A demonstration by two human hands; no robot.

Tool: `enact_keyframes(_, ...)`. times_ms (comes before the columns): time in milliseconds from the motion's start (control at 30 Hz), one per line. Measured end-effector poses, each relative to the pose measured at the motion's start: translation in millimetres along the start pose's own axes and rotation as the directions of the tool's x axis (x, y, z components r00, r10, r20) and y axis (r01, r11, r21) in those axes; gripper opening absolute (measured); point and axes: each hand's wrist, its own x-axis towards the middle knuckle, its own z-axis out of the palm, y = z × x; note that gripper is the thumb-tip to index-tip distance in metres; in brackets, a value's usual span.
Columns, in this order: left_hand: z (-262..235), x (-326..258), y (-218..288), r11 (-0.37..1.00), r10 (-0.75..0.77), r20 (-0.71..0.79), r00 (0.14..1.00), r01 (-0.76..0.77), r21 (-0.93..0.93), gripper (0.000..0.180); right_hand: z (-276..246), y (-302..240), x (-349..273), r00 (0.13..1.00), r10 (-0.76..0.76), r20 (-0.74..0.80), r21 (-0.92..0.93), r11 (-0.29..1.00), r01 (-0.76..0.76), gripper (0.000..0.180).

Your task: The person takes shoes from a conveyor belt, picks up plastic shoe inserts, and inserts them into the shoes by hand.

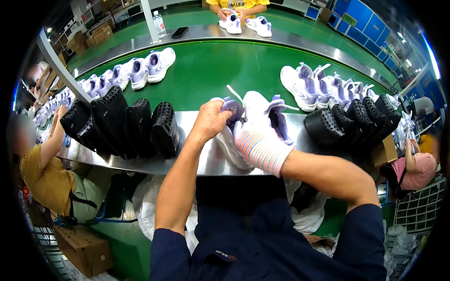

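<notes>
A white sneaker with a lilac lining (227, 149) is between my two hands at the near edge of the metal ledge. My bare left hand (212, 121) is closed on its lilac tongue. My right hand (263, 146), in a striped knit glove, is pressed to the same sneaker's opening; its fingertips are partly hidden there. Just beyond the glove stands a second white sneaker (256, 108), with a loose white lace and a lilac tongue sticking up.
Black perforated shoe-shaped pieces (165, 131) stand left of my hands, and more black pieces (323, 127) right. White-lilac sneakers (160, 64) line the green belt (220, 61) on both sides. Co-workers sit left and right; another across handles sneakers near a bottle (159, 25) and phone (179, 32).
</notes>
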Motion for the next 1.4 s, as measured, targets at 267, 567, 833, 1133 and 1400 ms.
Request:
enact_keyframes(267,10.5,2.5,-5.9,0.878,-0.019,0.161,0.987,0.093,-0.469,0.017,27.9,16.1,34.3,0.989,0.141,-0.036,0.104,0.985,-0.137,0.018)
enact_keyframes(567,36.7,-68.8,34.3,0.953,-0.28,-0.219,0.935,0.298,0.052,0.08,15.6,31.2,-13.0,0.859,0.404,-0.316,0.488,0.845,-0.218,0.038)
enact_keyframes(833,43.7,-71.9,34.3,0.934,-0.358,0.006,0.934,0.358,0.002,0.079,48.9,40.7,35.2,0.908,0.403,-0.116,0.31,0.883,-0.353,0.022)
enact_keyframes(1133,54.3,-115.6,61.3,0.916,0.266,-0.382,0.885,-0.109,0.386,0.052,1.5,50.4,-62.6,0.665,0.618,-0.419,0.787,0.612,-0.073,0.031)
enact_keyframes(1400,85.7,-47.1,99.9,0.904,-0.034,0.361,0.932,-0.125,0.408,0.07,90.3,96.1,-73.7,0.801,0.593,-0.079,0.979,0.199,-0.05,0.044)
